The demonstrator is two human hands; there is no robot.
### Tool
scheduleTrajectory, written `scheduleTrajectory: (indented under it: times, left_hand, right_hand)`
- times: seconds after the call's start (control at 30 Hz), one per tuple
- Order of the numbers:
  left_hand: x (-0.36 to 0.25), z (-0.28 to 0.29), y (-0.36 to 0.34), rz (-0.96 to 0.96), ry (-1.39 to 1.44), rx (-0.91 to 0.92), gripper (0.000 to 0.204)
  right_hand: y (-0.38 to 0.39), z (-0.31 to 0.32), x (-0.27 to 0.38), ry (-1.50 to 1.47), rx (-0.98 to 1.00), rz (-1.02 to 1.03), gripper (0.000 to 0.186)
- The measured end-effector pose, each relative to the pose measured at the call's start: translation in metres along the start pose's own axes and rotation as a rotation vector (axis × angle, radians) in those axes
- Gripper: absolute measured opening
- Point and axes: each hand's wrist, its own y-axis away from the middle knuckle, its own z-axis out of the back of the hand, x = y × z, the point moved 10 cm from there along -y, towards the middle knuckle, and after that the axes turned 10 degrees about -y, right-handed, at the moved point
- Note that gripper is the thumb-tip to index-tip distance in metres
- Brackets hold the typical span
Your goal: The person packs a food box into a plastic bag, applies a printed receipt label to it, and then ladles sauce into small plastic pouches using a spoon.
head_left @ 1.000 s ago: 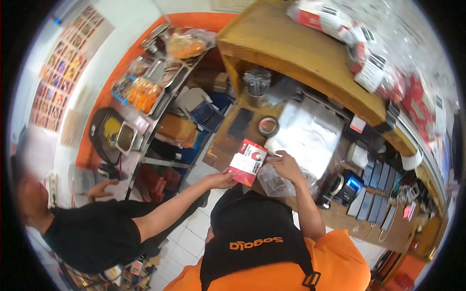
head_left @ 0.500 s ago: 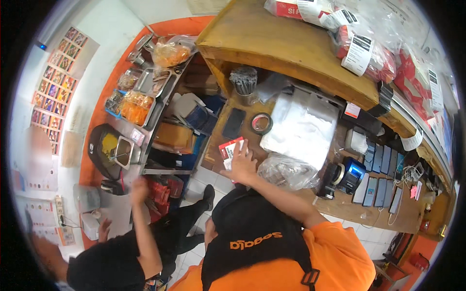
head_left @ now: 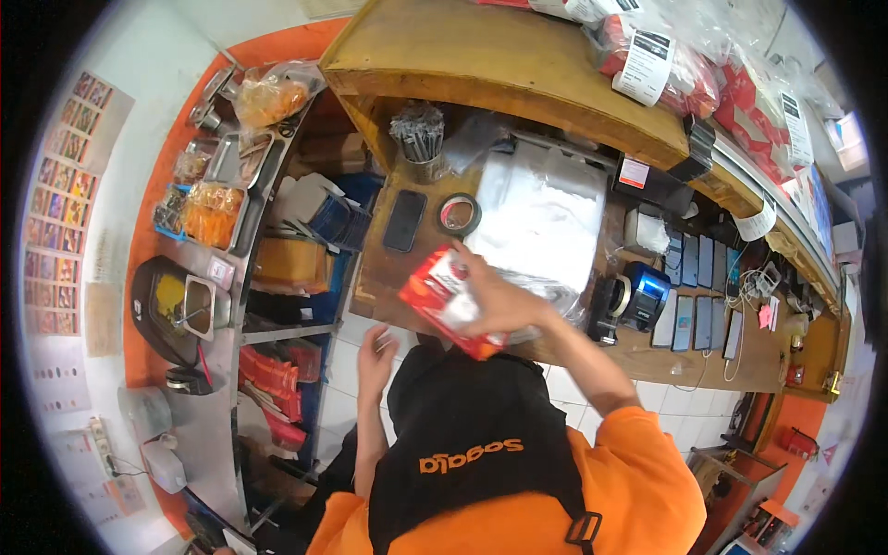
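A red-and-white printed package (head_left: pixel 442 289) is in my right hand (head_left: pixel 499 301), held tilted over the near edge of the wooden counter (head_left: pixel 377 285). My fingers grip its right side, and its lower end reaches over my black apron. To the left, my left hand (head_left: pixel 376 359) is raised off the counter, its fingers loosely bent and apart, with nothing visible in them. Just beyond the package lie a roll of black tape (head_left: pixel 458 215) and a dark phone (head_left: pixel 404 221). A stack of clear plastic bags (head_left: pixel 541 213) lies to the right of the tape.
A metal cup of wrapped utensils (head_left: pixel 421 143) stands under the wooden shelf (head_left: pixel 518 69). At right are a blue-screened device (head_left: pixel 644 296), several phones (head_left: pixel 705 264) and cables. Bagged red packages (head_left: pixel 661 79) sit above. A side table (head_left: pixel 199 370) with food trays stands at left.
My right hand has lifted the package off the counter and drawn it closer. My left hand has come up into view. The person at left has moved mostly out of sight.
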Motion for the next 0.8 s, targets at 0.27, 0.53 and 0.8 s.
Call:
scheduleTrajectory:
  times: [0.27,0.53,0.8]
  left_hand:
    - [-0.091,-0.19,-0.072,-0.23,-0.474,0.383,0.064]
    - [-0.144,-0.192,-0.044,-0.253,-0.498,0.588,0.041]
    - [-0.127,-0.174,-0.026,-0.01,0.188,0.632,0.129]
  right_hand:
    - [0.099,0.027,-0.059,0.409,0.46,-0.34,0.12]
    - [0.091,0.021,-0.12,0.463,0.25,-0.376,0.109]
    - [0.099,0.047,-0.103,0.094,-0.127,-0.348,0.111]
